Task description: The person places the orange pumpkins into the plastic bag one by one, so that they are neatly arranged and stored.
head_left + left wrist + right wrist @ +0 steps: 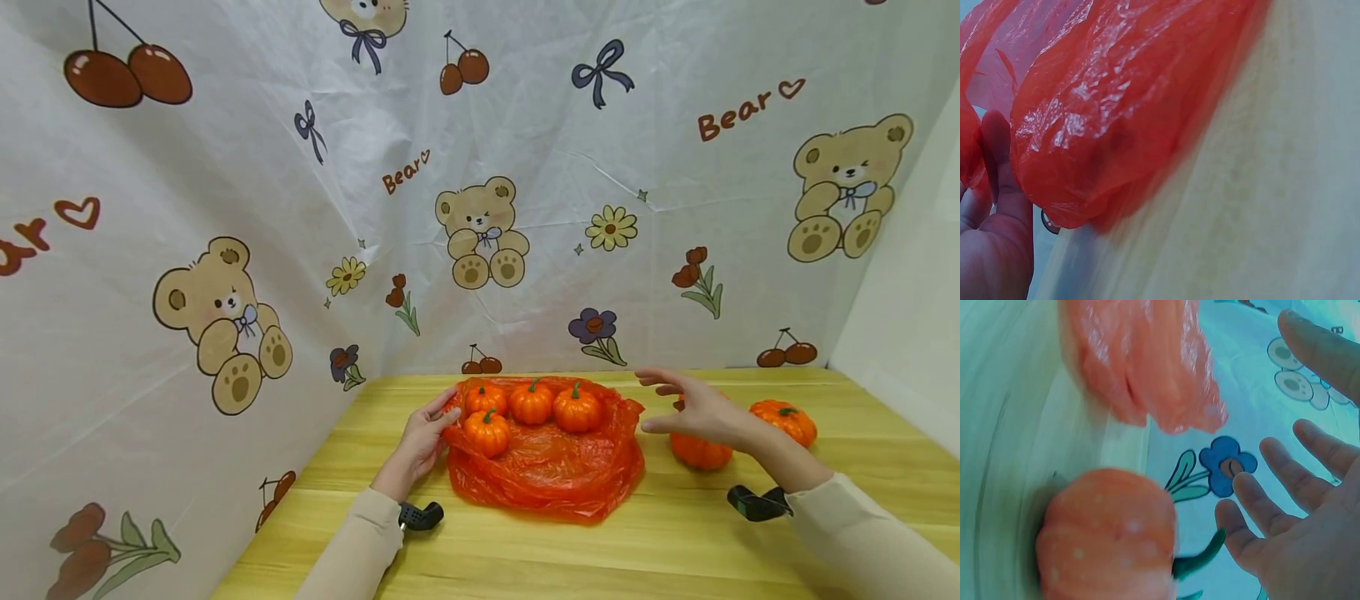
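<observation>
A thin red plastic bag (pixel 555 492) lies spread with its mouth up, and several small orange pumpkins with green stems, one of them the front-left pumpkin (pixel 486 435), sit in it. At its left rim my left hand (pixel 420 440) pinches the film between thumb and fingers; the left wrist view shows the bag (pixel 1110 119) bulging beside the thumb. My right hand (pixel 708 414) is held in the air right of the bag, fingers spread and holding nothing. Below it stands a larger pumpkin (pixel 701 452), partly hidden by the hand; its curved green stem (pixel 1200 556) shows close to the fingers.
Another orange pumpkin (pixel 787 423) rests farther right, behind my right wrist. All stand on a light wood-grain table (pixel 540 562). A white cloth (pixel 555 308) printed with bears, flowers and cherries hangs behind and along the left. A plain white wall (pixel 900 325) borders the right side.
</observation>
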